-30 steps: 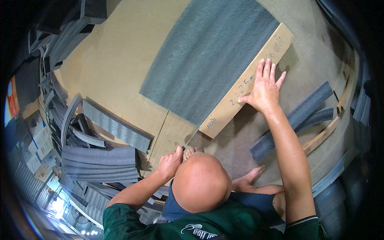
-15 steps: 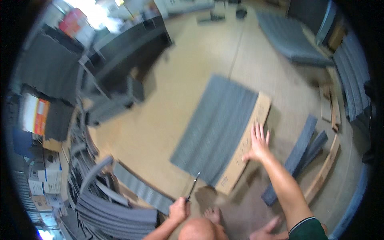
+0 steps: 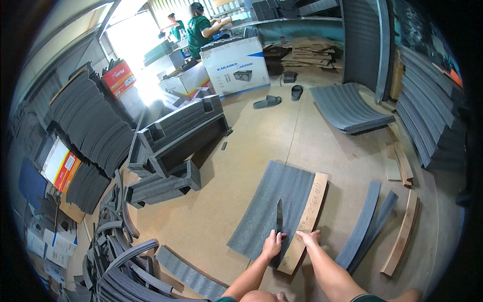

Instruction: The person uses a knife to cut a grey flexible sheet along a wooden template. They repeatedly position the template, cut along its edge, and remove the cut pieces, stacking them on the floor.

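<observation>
In my left hand [image 3: 272, 245] is a knife [image 3: 279, 215], its blade pointing away from me over a grey foam sheet [image 3: 271, 196]. The sheet lies flat on the floor. A wooden board [image 3: 313, 201] with handwriting on it lies along the sheet's right side. My right hand [image 3: 309, 237] grips the board about midway to its near end, with the thumb on top; some of its fingers are hidden. The knife is just left of the board's edge. I cannot tell whether the blade touches the foam.
Foam strips [image 3: 359, 226] and a wooden batten [image 3: 402, 234] lie to the right. Foam offcuts [image 3: 113, 236] pile up at the left, by another foam strip [image 3: 188, 272]. Beyond stand black foam frames [image 3: 176, 136], cartons [image 3: 236, 68], slippers [image 3: 267, 102] and a curved foam stack [image 3: 352, 108]. Two people [image 3: 198, 32] work behind.
My left hand has brought the knife rightward and up onto the foam beside the board. The right hand, earlier spread flat on the board, now grips it lower down. The view has tilted up.
</observation>
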`<move>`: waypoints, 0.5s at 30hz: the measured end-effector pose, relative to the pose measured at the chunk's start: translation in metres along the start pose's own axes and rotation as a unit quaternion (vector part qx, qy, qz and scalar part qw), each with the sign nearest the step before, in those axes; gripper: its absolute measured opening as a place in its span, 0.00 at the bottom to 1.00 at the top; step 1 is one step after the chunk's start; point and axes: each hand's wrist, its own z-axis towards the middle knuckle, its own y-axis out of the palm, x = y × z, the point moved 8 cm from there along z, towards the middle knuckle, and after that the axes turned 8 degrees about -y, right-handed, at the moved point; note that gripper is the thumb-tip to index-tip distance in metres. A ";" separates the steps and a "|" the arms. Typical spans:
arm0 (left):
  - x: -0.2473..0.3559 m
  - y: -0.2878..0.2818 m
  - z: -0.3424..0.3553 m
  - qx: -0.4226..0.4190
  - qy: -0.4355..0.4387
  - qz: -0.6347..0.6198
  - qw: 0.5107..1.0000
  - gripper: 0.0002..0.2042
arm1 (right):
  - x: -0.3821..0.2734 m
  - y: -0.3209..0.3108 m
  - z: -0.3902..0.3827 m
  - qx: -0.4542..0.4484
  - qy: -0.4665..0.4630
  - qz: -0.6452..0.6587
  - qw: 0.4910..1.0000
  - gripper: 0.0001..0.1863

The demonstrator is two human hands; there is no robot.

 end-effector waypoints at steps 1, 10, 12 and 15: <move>-0.001 0.000 0.001 0.005 0.010 0.006 1.000 0.14 | -0.007 0.000 -0.002 0.007 0.007 0.010 1.000 0.57; 0.005 -0.002 -0.002 0.016 0.035 0.011 0.999 0.13 | -0.080 -0.015 -0.048 0.091 -0.081 0.045 0.992 0.38; 0.007 -0.002 -0.003 0.012 0.042 0.017 0.999 0.13 | -0.078 -0.020 -0.050 0.111 -0.098 0.107 0.983 0.37; 0.009 -0.004 -0.006 0.009 0.045 -0.011 0.999 0.12 | -0.052 -0.025 -0.034 0.090 -0.078 0.320 0.940 0.37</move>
